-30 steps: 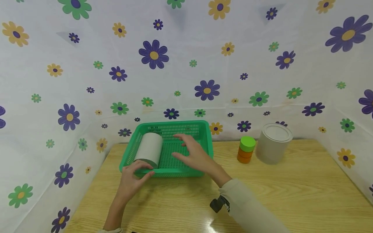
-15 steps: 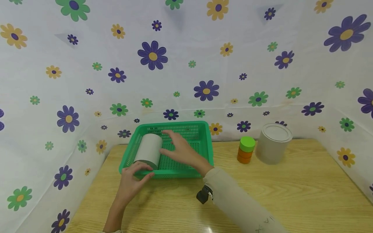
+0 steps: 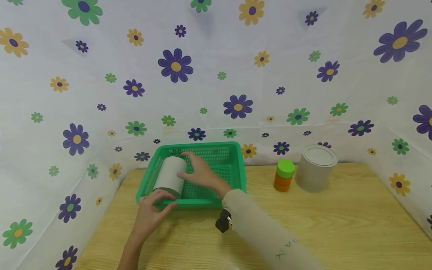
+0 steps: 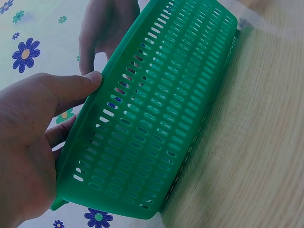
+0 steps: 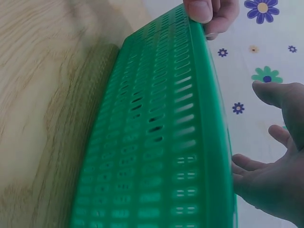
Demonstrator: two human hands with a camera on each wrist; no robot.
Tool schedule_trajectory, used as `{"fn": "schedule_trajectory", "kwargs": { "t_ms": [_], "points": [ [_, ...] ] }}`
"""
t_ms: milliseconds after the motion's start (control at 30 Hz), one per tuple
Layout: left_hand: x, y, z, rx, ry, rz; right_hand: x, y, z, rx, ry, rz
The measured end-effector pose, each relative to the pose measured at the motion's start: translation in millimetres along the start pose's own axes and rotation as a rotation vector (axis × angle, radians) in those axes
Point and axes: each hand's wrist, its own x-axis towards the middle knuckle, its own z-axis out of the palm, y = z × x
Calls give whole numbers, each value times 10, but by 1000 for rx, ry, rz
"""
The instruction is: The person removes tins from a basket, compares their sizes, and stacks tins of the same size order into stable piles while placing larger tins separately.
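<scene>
A green plastic basket (image 3: 241,165) with slotted walls stands on the wooden table. Inside it, along the left part, a plain white cylinder like a can (image 3: 170,173) lies on its side. My left hand (image 3: 150,213) pinches the basket's front rim near the left corner; the left wrist view has its thumb (image 4: 78,88) outside the wall and fingers over the other side. Over the basket, my right hand (image 3: 202,173) reaches from the right with thumb and fingers spread. They overlap the can's right side in the head view; contact cannot be told.
Right of the basket stands a small orange jar (image 3: 282,183) with a green lid. Just beyond it is a larger white lidded can (image 3: 315,170), upright. A flower-printed white sheet (image 3: 202,86) hangs behind the table (image 3: 303,225) and along its sides.
My right hand has moved left across the basket, from its middle to the white can's right side. My left hand has stayed at the front rim.
</scene>
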Motion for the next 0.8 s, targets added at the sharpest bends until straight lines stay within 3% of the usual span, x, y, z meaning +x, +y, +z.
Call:
{"fn": "schedule_trajectory", "kwargs": {
  "t_ms": [300, 533, 800],
  "points": [
    [-8, 8, -51, 1, -5, 19, 92, 35, 142, 97, -27, 66],
    [37, -19, -85, -16, -16, 76, 178, 79, 223, 104, -31, 132],
    [4, -33, -46, -28, -9, 42, 275, 104, 253, 162, -68, 226]
  ]
}}
